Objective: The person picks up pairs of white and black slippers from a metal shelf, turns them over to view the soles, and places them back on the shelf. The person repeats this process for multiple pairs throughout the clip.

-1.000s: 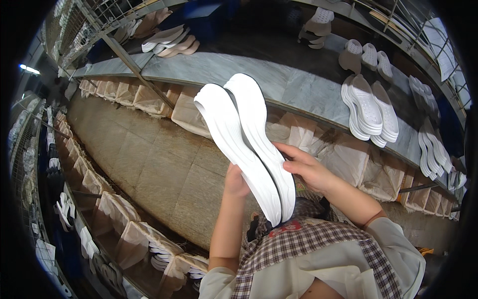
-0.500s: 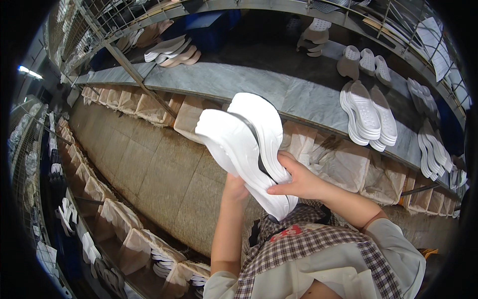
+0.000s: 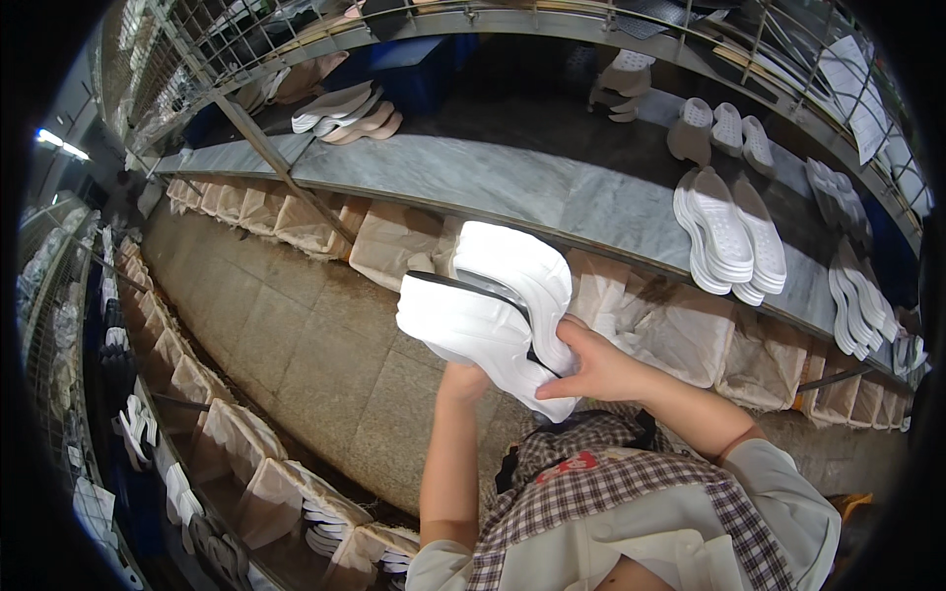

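Two thick white shoe soles (image 3: 458, 320) are held together in front of me, side by side and tilted, with a dark gap between them. My right hand (image 3: 599, 364) is closed around their lower right end, its thumb across the edge of the nearer one. Beneath the left side of the nearer sole, my left hand (image 3: 465, 380) supports it; most of its fingers are hidden behind the sole. The farther sole's upper end reaches in front of the lined bins under the shelf.
A grey marble-look shelf (image 3: 443, 187) runs across the far side, bearing stacked white soles (image 3: 724, 231), beige and white soles (image 3: 350, 113) and a blue bin (image 3: 399, 74). Cloth-lined bins (image 3: 394, 236) hang below it. More lined bins (image 3: 232, 424) and a rack stand at left.
Both soles have tipped and come down a little toward me, so their upper ends sit lower. My two hands keep hold of them in nearly the same places.
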Demonstrator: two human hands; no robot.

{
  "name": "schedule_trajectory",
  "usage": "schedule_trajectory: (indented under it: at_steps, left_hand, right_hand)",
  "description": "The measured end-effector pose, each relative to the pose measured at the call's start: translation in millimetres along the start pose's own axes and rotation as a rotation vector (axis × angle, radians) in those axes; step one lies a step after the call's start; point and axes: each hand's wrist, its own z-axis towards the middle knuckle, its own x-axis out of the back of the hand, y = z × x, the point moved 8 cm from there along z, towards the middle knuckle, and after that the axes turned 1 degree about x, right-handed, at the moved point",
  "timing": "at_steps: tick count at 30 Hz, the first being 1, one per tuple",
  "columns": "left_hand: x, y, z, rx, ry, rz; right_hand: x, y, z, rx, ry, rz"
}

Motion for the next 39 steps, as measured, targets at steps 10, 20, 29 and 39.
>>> schedule_trajectory:
  at_steps: [10,20,29,39]
  left_hand:
    - [10,3,-9,-0.026,-0.045,0.168]
    - [-14,20,-28,-0.054,0.390,-0.395]
    - [-15,46,-56,-0.178,0.304,-0.298]
    - [22,-23,-62,-0.027,0.429,-0.436]
  right_hand:
    - [-5,26,-5,-0.173,-0.033,0.083]
    - [14,48,48,0.211,0.239,-0.117]
    - [-40,44,21,-0.112,-0.162,0.597]
    - [-68,100,-9,-0.357,-0.128,0.743]
